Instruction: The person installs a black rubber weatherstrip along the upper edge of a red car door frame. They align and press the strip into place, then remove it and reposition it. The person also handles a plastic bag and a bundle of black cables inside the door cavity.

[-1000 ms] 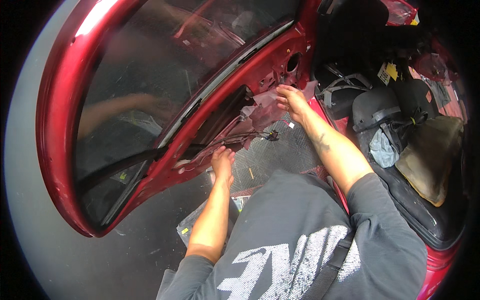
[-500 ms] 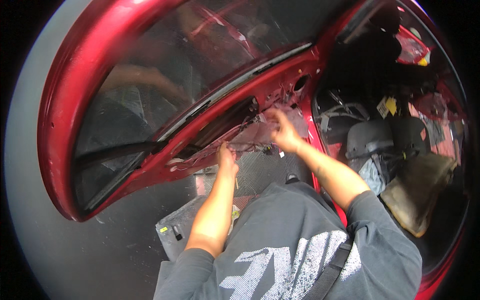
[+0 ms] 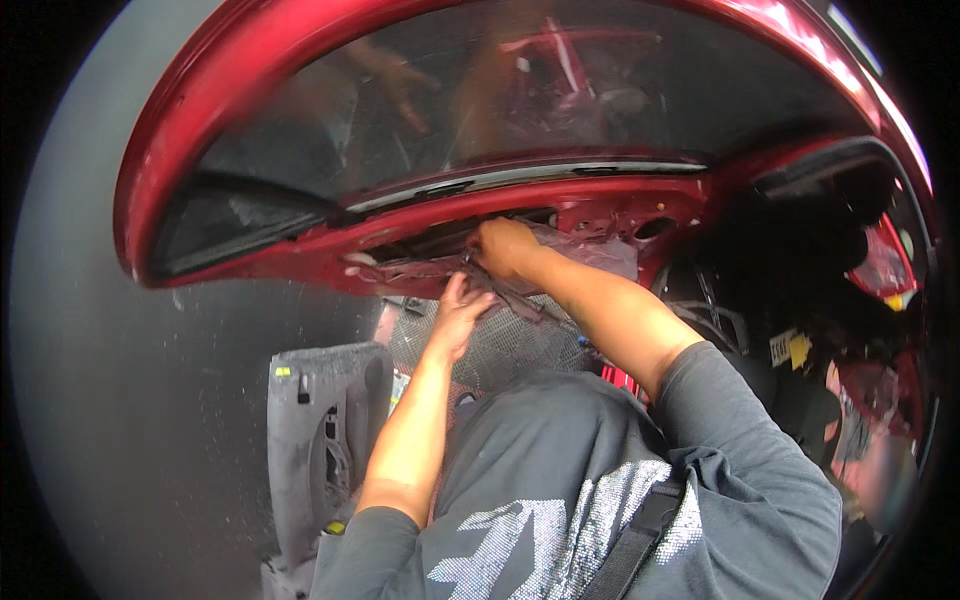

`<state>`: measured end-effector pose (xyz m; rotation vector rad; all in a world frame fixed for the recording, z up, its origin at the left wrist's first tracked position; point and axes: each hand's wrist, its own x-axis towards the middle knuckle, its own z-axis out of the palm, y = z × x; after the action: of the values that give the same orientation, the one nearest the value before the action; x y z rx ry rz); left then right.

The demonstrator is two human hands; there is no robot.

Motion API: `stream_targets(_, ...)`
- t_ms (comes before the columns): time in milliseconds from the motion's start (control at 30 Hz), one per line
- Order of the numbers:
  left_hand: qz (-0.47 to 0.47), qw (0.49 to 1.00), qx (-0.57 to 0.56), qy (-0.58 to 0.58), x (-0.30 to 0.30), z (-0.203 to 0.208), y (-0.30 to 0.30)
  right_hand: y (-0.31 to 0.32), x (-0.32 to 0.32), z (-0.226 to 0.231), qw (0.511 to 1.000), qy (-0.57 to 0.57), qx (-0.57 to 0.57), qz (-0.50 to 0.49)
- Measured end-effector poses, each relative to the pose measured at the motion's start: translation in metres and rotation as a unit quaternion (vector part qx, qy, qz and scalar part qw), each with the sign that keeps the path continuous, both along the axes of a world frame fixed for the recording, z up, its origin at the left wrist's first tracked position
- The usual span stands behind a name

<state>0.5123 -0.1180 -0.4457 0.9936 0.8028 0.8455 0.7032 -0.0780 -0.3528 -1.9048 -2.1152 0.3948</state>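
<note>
With left hand loosely spread and right hand curled in an unclear grip, at plastic sheeting near the lower edge of a red door, possibly risking tears by tugging.

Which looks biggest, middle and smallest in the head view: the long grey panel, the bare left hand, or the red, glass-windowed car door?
1. Red car door
2. Long grey panel
3. Bare left hand

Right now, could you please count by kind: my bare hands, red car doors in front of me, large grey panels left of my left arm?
Bare hands: 2 (left hand, right hand)
Red car door: 1
Large grey panel: 1
Total: 4
</note>
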Motion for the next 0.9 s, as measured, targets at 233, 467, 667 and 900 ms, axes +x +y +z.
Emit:
stream_targets(233, 0.076, 0.996, 0.039, 0.017, 0.050, -0.001, -0.018, 0.022, 0.006, -0.043, 0.979, 0.193, -0.064, -0.014)
stream_targets(467, 0.100, 0.917, 0.280, 0.267, -0.008, -0.008, 0.019, -0.074, 0.035, -0.045, 0.978, 0.194, -0.018, 0.072)
stream_targets(667, 0.043, 0.806, 0.391, 0.442, -0.060, 0.045, 0.051, -0.090, 0.021, -0.042, 0.991, -0.001, 0.137, -0.003)
stream_targets(900, 0.123, 0.783, 0.365, 0.488, -0.118, 0.039, 0.068, -0.082, 0.037, -0.024, 0.985, -0.025, 0.165, -0.032)
